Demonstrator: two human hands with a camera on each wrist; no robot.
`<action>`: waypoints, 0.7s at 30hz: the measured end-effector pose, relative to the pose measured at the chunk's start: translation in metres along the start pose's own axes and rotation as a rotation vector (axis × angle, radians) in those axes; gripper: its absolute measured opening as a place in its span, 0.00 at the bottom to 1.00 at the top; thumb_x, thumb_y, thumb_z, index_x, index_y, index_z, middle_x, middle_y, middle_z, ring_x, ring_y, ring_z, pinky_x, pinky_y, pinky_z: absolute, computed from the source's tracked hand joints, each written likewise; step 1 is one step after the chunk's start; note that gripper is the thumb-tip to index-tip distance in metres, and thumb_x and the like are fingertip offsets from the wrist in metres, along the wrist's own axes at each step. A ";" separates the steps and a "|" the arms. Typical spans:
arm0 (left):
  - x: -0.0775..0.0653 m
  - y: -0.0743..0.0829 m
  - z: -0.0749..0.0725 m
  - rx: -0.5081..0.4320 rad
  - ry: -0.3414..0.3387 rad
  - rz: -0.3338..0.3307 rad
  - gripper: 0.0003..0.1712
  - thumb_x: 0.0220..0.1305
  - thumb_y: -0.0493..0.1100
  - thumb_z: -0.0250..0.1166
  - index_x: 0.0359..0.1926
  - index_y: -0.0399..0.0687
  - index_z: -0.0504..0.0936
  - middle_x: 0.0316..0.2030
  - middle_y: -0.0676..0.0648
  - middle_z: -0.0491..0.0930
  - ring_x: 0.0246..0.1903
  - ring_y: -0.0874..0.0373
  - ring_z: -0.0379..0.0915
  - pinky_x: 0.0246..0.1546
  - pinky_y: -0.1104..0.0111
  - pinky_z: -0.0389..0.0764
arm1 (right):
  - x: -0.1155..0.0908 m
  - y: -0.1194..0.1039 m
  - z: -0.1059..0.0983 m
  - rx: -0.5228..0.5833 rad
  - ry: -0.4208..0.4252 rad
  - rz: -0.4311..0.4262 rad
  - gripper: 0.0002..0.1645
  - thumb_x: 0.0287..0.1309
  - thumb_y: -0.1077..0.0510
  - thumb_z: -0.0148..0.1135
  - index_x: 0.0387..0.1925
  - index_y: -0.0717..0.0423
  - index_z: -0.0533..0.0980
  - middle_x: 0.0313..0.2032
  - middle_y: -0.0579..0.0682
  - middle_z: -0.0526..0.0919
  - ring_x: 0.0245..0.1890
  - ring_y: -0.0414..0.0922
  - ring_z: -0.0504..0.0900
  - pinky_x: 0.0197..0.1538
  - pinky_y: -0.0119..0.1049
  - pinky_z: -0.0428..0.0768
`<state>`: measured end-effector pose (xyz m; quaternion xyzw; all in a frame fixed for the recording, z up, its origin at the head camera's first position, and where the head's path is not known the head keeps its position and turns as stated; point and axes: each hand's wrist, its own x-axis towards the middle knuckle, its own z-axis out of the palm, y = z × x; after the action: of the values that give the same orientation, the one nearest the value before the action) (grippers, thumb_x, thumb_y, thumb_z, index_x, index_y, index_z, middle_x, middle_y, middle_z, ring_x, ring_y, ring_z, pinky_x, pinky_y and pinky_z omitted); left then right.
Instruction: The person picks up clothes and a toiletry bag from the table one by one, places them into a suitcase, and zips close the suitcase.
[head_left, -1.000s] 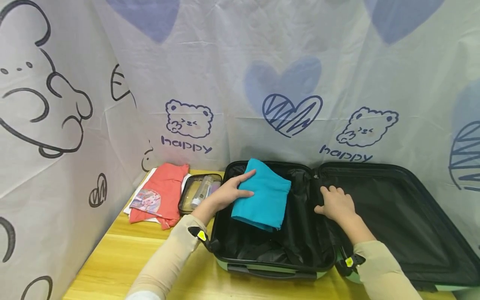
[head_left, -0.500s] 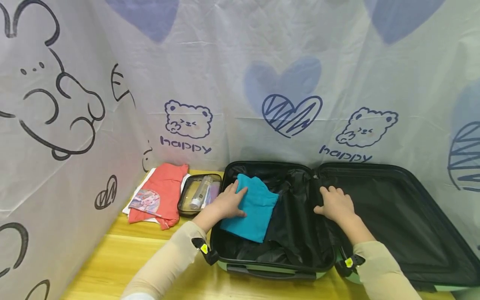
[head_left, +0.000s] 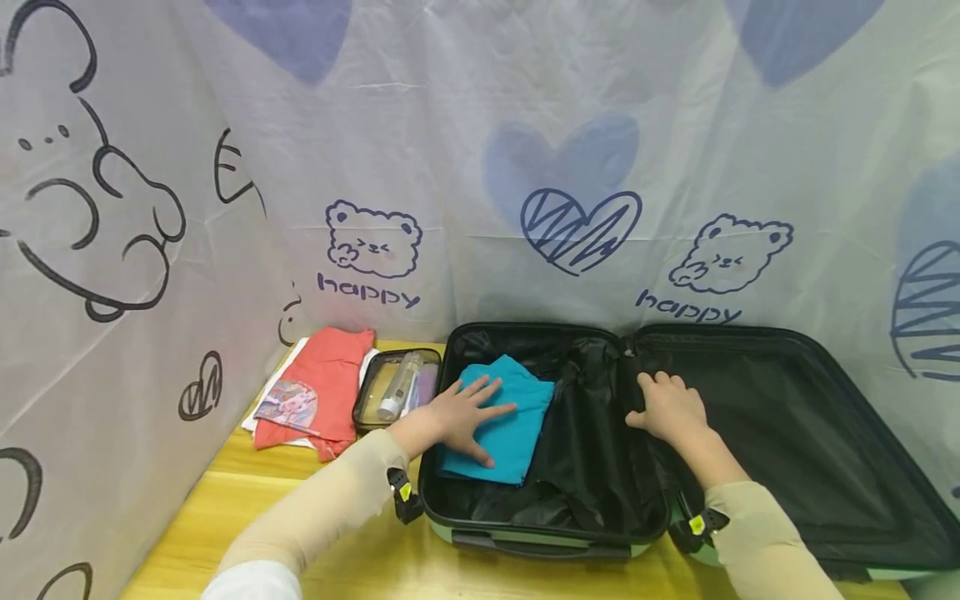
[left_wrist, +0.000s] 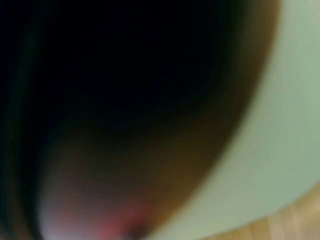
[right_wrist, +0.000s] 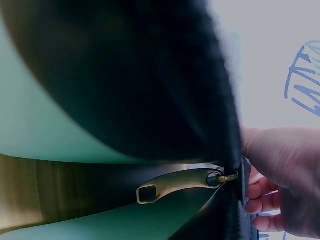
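A folded teal cloth (head_left: 517, 421) lies in the left half of an open black-lined suitcase (head_left: 540, 546). Spread flat, my left hand (head_left: 463, 419) rests on the cloth with its fingers straight. In the head view my right hand (head_left: 670, 406) rests at the hinge side between the two suitcase halves, fingers loosely bent and holding nothing that I can see. The right wrist view shows that hand (right_wrist: 292, 175) beside the suitcase's dark zipped edge and a metal zipper pull (right_wrist: 180, 184). Only a dark blur and a pale green shell (left_wrist: 270, 150) show in the left wrist view.
Left of the suitcase stands a clear zip pouch (head_left: 367, 400) holding a bottle and other small items. Beyond it a coral printed garment (head_left: 322, 383) lies over a white one on the wooden table (head_left: 225, 517). A patterned curtain (head_left: 465, 167) hangs close behind.
The teal cloth has gone down and left into the suitcase. My left hand let go of its edge and now lies spread on top. The right hand stays nearly still.
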<state>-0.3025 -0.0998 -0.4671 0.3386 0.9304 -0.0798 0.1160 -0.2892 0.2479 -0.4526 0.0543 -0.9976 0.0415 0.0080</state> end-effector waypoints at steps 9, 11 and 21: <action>0.008 -0.003 0.009 0.109 -0.098 -0.025 0.53 0.49 0.85 0.50 0.73 0.85 0.42 0.78 0.56 0.35 0.78 0.54 0.36 0.73 0.45 0.51 | -0.003 0.000 0.000 -0.004 0.007 0.009 0.47 0.52 0.46 0.70 0.66 0.67 0.64 0.60 0.72 0.69 0.58 0.69 0.68 0.56 0.66 0.70; 0.008 -0.002 0.010 0.112 -0.104 -0.049 0.53 0.48 0.86 0.49 0.73 0.86 0.42 0.78 0.57 0.35 0.78 0.54 0.38 0.73 0.45 0.52 | -0.004 -0.001 0.000 -0.007 0.008 0.012 0.47 0.52 0.46 0.70 0.66 0.67 0.64 0.60 0.72 0.70 0.58 0.69 0.68 0.56 0.66 0.70; 0.007 -0.005 0.016 0.078 0.005 -0.052 0.49 0.52 0.85 0.47 0.74 0.82 0.50 0.78 0.53 0.44 0.78 0.50 0.38 0.74 0.43 0.47 | -0.002 0.000 0.002 -0.012 0.025 -0.004 0.46 0.52 0.46 0.70 0.65 0.67 0.65 0.60 0.71 0.70 0.58 0.69 0.69 0.56 0.66 0.70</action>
<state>-0.3085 -0.1026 -0.4840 0.3186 0.9354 -0.1180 0.0984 -0.2877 0.2477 -0.4551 0.0558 -0.9976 0.0361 0.0211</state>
